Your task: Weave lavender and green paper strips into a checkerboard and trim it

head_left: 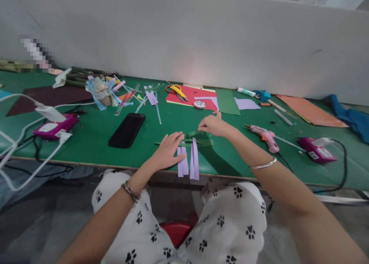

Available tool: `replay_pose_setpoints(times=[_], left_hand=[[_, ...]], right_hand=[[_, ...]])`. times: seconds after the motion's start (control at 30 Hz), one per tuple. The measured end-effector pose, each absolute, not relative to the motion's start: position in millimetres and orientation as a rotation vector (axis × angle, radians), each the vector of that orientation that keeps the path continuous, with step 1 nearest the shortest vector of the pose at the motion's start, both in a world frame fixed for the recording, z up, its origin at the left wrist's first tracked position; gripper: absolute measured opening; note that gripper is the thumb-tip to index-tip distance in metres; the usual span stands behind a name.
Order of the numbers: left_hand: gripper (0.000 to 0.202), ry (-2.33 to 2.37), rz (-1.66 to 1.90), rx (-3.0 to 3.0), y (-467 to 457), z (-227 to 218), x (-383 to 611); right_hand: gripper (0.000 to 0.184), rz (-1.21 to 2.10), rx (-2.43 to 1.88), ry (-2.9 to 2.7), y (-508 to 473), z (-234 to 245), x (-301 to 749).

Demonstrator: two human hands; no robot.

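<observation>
My left hand [168, 150] lies with fingers stretched out over the left part of some crossed paper strips at the table's front edge. Light purple paper strips [194, 160] hang toward me over the edge, crossed by a green paper strip [206, 142]. Just behind that runs another green paper strip [191, 134], its right end pinched in the fingers of my right hand [212, 125]. Under my left hand, the strips' left crossings are partly hidden. A black phone [127, 130] lies to the left of my left hand.
A pink glue gun [266, 138] lies at right, beside a purple power socket [317, 150]. Scissors [178, 92] rest on red paper [206, 94] at the back. White cables [21, 127] and another purple socket [54, 126] occupy the left; a blue-fringed craft piece [100, 91] stands behind.
</observation>
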State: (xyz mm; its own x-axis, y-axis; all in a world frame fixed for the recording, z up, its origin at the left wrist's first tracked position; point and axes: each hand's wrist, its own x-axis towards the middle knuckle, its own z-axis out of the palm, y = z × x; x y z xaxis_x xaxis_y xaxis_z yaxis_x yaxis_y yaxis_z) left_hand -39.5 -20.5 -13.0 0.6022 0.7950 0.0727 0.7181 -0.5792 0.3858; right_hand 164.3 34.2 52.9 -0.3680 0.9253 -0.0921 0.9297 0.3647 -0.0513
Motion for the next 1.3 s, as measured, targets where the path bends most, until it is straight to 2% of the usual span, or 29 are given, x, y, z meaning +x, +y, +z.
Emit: replay_pose_setpoints(times=[0.1, 0.27, 0.5, 0.67, 0.83, 1.0, 1.13, 1.3], left_hand=[[0.058, 1.339, 0.502, 2.425, -8.0, -6.7, -35.4], [0.049, 1.324, 0.415, 2.545, 15.8, 5.1, -16.8], [0.026, 1.179, 0.317, 2.563, 36.0, 2.4, -3.5], [0.02, 1.123, 0.306, 2.589, 38.5, 1.7, -3.4], [0.019, 1.136, 0.368, 2.564, 36.8, 0.3, -5.7], [0.011, 1.192, 0.48, 2.482, 37.8, -0.9, -9.7], [0.012, 1.244, 0.573, 2.376, 38.5, -3.3, -14.6], [0.013, 1.261, 0.667, 2.22, 37.0, -8.3, -22.0]], right_hand=[[0.024, 0.111, 1.581, 2.572, 34.1, 57.1, 158.1], [0.023, 0.407, 1.332, 2.58, 33.1, 59.3, 154.4], [0.026, 0.058, 1.358, 2.563, 39.9, 60.0, 151.5], [0.011, -0.181, 1.466, 2.549, 34.3, 54.3, 162.0], [0.024, -0.222, 1.775, 2.649, 27.0, 45.3, 178.1], [0.019, -0.275, 2.165, 2.926, 16.9, 29.8, 178.9], [0.026, -0.364, 2.112, 3.047, -4.5, 9.7, 160.3], [0.044, -0.337, 1.977, 2.838, -29.2, -1.4, 132.6]])
